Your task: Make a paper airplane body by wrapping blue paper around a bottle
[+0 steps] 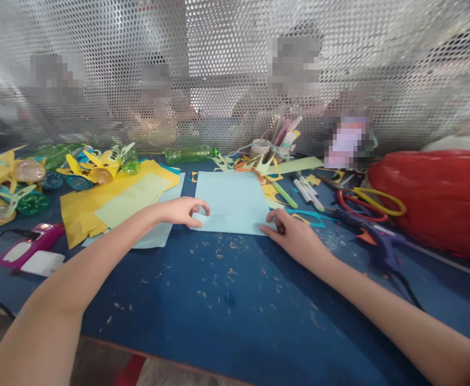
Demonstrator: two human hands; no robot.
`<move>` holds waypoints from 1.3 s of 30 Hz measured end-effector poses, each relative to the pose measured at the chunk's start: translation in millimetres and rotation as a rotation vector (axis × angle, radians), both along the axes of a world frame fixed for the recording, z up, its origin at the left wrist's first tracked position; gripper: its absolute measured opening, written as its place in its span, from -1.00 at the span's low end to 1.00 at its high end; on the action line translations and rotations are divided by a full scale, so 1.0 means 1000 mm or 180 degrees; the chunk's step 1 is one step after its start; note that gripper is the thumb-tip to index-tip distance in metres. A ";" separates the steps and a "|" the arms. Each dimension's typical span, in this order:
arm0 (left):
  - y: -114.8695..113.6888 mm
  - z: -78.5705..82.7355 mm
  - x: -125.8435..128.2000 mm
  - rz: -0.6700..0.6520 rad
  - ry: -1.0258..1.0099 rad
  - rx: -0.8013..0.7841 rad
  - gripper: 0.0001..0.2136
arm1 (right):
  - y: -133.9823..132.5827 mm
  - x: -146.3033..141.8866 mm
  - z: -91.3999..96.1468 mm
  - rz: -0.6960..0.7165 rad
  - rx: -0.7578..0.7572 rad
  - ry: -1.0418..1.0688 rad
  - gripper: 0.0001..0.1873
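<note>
A light blue sheet of paper [232,194] lies on the blue table in front of me. Its near edge looks turned up in a narrow fold. My left hand [185,210] pinches the near left corner, fingers curled over thumb. At the near right corner, my right hand [293,230] holds the same sheet between thumb and bent fingers. Left of the sheet is a pile of yellow and pale green paper [132,201]. Several pens [308,192] and paper offcuts [273,167] lie just beyond my right hand.
Scissors [374,206], a glue gun [383,241] and a red bag [436,198] are on the right. Green bottles [190,154] stand before a perforated metal screen [227,69]. Paper-and-bottle crafts [13,182] and a purple power strip [31,246] occupy the left. Scraps dot the table [203,300].
</note>
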State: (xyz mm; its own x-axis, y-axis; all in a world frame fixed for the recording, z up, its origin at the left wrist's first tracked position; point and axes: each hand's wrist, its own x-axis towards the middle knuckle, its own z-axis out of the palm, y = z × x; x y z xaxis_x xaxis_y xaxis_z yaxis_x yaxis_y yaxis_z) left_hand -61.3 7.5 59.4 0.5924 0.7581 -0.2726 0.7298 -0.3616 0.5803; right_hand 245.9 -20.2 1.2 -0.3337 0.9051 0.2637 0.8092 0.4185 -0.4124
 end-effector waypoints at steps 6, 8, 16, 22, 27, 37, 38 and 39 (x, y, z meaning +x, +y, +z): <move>-0.001 0.001 -0.002 -0.0044 0.0096 0.0010 -0.66 | -0.001 -0.001 0.002 -0.0026 -0.0044 -0.0076 -0.83; -0.002 0.002 0.001 0.0032 0.0219 0.0054 -0.65 | -0.001 -0.002 0.003 -0.0058 -0.0075 -0.0123 -0.84; -0.017 0.009 0.014 0.0052 0.0977 0.0520 -0.58 | 0.001 -0.001 0.001 -0.0022 -0.0071 -0.0219 -0.81; -0.037 -0.004 0.025 -0.0619 0.0760 0.1758 -0.45 | 0.003 0.000 -0.001 0.0024 -0.0030 -0.0269 -0.79; -0.062 -0.028 0.051 -0.1057 0.0570 0.1727 -0.50 | 0.003 0.000 -0.001 0.0038 0.0035 -0.0193 -0.76; -0.077 -0.041 0.055 -0.0945 0.0675 0.1423 -0.33 | 0.004 0.000 -0.002 -0.0025 -0.0009 -0.0063 -0.81; -0.077 -0.041 0.055 -0.0945 0.0663 0.1410 -0.32 | 0.004 0.000 -0.002 -0.0016 -0.0001 -0.0055 -0.81; -0.077 -0.041 0.056 -0.0947 0.0650 0.1398 -0.32 | 0.003 0.000 -0.002 -0.0006 0.0006 -0.0048 -0.80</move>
State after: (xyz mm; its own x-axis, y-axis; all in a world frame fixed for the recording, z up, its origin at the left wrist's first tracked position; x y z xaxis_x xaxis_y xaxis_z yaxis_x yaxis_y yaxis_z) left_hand -5.7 -69.5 18.6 0.7662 0.6347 -0.1009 0.6412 -0.7444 0.1867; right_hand 246.0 -16.7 -0.4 -0.3358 0.9052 0.2604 0.8161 0.4177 -0.3994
